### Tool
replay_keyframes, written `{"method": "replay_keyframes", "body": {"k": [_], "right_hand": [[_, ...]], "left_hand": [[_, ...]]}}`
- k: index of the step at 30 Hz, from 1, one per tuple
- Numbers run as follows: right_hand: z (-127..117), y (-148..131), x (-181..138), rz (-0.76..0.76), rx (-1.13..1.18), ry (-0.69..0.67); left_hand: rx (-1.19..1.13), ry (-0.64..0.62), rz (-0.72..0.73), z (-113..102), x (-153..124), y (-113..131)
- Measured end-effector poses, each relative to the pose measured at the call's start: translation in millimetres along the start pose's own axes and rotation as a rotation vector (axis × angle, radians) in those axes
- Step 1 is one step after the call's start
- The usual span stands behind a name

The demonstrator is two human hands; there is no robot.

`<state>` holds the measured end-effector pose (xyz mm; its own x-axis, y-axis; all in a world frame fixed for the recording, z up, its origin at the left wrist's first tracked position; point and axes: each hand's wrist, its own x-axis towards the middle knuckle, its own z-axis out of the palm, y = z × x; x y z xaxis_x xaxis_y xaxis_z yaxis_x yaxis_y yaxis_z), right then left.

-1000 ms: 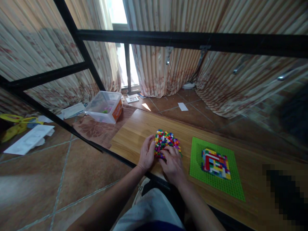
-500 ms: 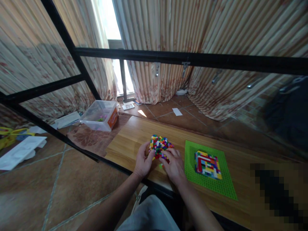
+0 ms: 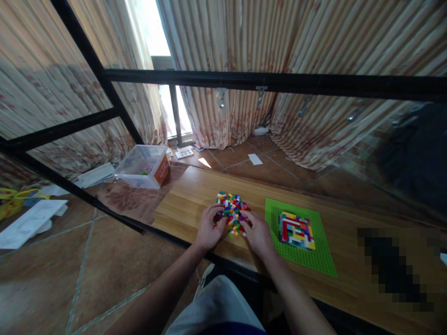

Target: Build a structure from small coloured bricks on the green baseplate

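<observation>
A loose heap of small coloured building bricks (image 3: 231,204) lies on the wooden tabletop (image 3: 186,197). My left hand (image 3: 211,228) rests at the heap's left edge, its curved fingers and thumb apart around some bricks. At the right edge, my right hand (image 3: 257,231) touches bricks with thumb and fingers spread. Any brick under the fingertips is too small to make out. To the right of that hand lies a green studded baseplate (image 3: 323,263). A low rectangular build of multicoloured bricks (image 3: 296,231) stands on it.
On the floor at the left, a clear plastic box (image 3: 141,174) holds a few coloured pieces. White trays (image 3: 33,222) lie farther left. A black metal frame (image 3: 192,78) crosses in front of the curtains (image 3: 244,42). A blurred dark patch (image 3: 394,267) covers the table's right end.
The lower part of the heap has spread toward me, and more loose bricks show between my hands. My right hand has shifted slightly right. The view has moved a little.
</observation>
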<state>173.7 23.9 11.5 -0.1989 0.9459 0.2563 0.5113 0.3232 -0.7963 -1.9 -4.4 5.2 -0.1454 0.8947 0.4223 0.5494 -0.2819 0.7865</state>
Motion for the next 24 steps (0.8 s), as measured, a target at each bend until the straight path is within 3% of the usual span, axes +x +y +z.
{"method": "replay_keyframes", "body": {"k": [7,11,15,18,24], "right_hand": [[-8.5,-17.2,-14.7,0.243,0.493,0.091],[-19.3,-27.5,-29.0,0.354,0.754,0.083],[-27.1,-37.9,-40.1,0.376,0.762,0.064],[-30.7,-44.0,-45.7,0.354,0.709,0.07],[-37.9,-46.8,-55.6,0.445,0.681,0.16]], "left_hand": [[-0.039,0.087,-0.008,-4.2,-2.7,5.5],[-0.116,-0.04,-0.038,-10.0,-10.6,35.9],[-0.367,-0.253,-0.149,-7.4,-15.5,66.1],[-0.52,-0.344,-0.246,-2.4,-14.1,76.7],[-0.736,-0.246,-0.527,5.8,-15.6,84.5]]}}
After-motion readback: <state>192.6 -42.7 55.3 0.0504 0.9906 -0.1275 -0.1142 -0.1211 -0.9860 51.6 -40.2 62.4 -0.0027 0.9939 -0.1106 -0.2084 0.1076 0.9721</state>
